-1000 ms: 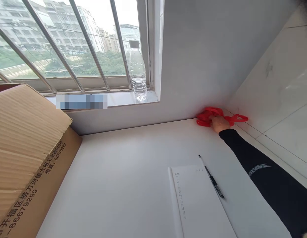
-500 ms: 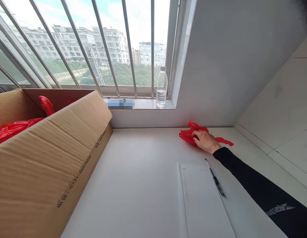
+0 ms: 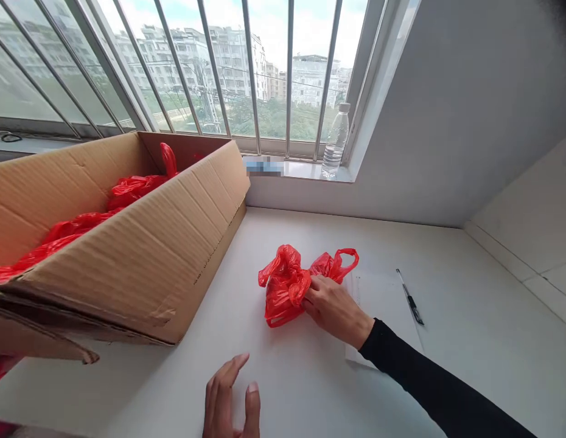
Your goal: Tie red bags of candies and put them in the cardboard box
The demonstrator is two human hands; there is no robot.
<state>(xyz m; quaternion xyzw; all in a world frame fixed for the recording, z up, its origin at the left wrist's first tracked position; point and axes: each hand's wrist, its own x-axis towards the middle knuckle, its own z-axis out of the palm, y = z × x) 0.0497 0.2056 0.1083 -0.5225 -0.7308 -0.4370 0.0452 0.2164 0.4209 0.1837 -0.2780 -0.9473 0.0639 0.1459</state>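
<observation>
My right hand [image 3: 335,309], at the end of a black sleeve, grips a crumpled red plastic bag [image 3: 285,289] with its fingers closed on the bag's right part. Loops of the bag spread out on both sides of the hand, over the white table [image 3: 283,377]. Low in the view, my left hand [image 3: 230,401] is raised above the table with thumb and fingers apart, holding nothing. It is nearer to me than the bag and does not touch it.
At the left stands a large open cardboard box [image 3: 173,243] with red plastic bags [image 3: 132,190] inside. A white paper [image 3: 383,304] and a pen [image 3: 411,302] lie right of the bag. The windowsill holds a water bottle [image 3: 336,143].
My right hand has brought the red bag from the table's back right to the middle, nearer to me. My left hand has come into view. The camera has turned left.
</observation>
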